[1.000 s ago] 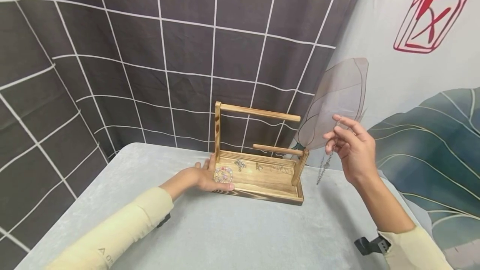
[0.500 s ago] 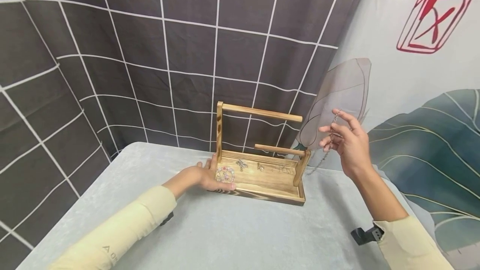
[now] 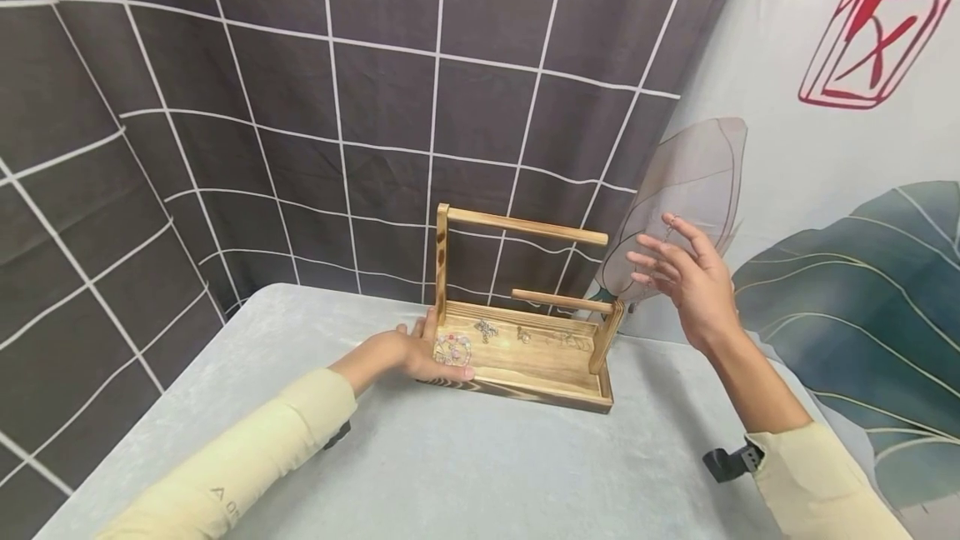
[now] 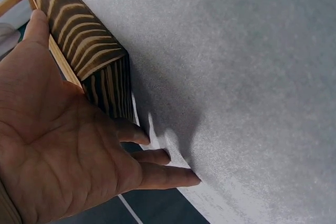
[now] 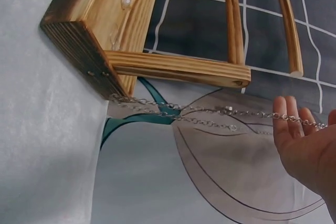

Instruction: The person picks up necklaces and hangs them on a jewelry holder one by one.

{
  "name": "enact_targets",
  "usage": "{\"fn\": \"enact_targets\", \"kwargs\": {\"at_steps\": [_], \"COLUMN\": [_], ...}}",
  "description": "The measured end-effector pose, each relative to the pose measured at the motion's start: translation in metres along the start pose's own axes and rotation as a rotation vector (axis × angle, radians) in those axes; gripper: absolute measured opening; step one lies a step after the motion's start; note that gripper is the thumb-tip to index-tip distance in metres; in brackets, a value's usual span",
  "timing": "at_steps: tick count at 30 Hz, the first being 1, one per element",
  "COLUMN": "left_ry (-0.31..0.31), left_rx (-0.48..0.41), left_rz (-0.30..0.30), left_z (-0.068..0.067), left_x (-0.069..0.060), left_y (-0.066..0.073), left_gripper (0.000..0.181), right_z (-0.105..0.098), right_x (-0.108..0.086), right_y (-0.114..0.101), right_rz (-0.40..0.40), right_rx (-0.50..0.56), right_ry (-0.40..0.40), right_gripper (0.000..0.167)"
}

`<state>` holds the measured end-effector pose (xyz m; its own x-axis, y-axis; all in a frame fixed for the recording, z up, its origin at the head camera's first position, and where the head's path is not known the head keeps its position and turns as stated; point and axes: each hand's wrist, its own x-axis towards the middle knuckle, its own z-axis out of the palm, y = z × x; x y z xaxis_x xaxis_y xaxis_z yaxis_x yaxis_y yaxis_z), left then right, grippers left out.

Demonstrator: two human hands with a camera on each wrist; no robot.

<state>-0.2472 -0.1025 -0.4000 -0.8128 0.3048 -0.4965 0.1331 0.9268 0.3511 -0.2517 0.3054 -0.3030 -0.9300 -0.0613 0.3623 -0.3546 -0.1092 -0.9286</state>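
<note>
A wooden jewellery stand (image 3: 525,390) has a tray base and two bars, one high and one low. My left hand (image 3: 416,357) rests against its left end, thumb along the front rim; in the left wrist view the other visible fingers are straight past the corner. My right hand (image 3: 701,290) is raised right of the stand, holding a silver chain necklace (image 5: 228,110) whose strands hang in front of its slightly bent fingers. The exact grip is hard to see. In the tray lie a beaded bracelet (image 3: 453,350), a silver piece (image 3: 486,330) and small earrings (image 3: 523,335).
The stand is on a pale grey table (image 3: 480,465). A dark gridded curtain (image 3: 285,107) hangs close behind, meeting a white printed cloth (image 3: 795,190) on the right. The lower bar (image 3: 562,301) ends free on its left side, the upper bar (image 3: 532,227) on its right.
My right hand has moved slightly left and up, its fingers spreading. The necklace's hanging part has swung left toward the stand. My left hand stays at the tray.
</note>
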Motion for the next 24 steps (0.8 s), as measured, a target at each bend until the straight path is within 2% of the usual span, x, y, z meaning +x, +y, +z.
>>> {"fn": "enact_targets", "kwargs": {"at_steps": [10,24], "left_ry": [0.003,0.008], "left_rx": [0.004,0.009], "left_rz": [0.002,0.000], "left_z": [0.000,0.001], "left_x": [0.001,0.000], "left_y": [0.000,0.000], "left_gripper": [0.146,0.146], "right_z": [0.009,0.028], "right_x": [0.008,0.017], "right_y": [-0.005,-0.012], "right_rz": [0.009,0.027], "right_rx": [0.010,-0.040], "right_ry": [-0.005,-0.052], "right_gripper": [0.060,0.060]}}
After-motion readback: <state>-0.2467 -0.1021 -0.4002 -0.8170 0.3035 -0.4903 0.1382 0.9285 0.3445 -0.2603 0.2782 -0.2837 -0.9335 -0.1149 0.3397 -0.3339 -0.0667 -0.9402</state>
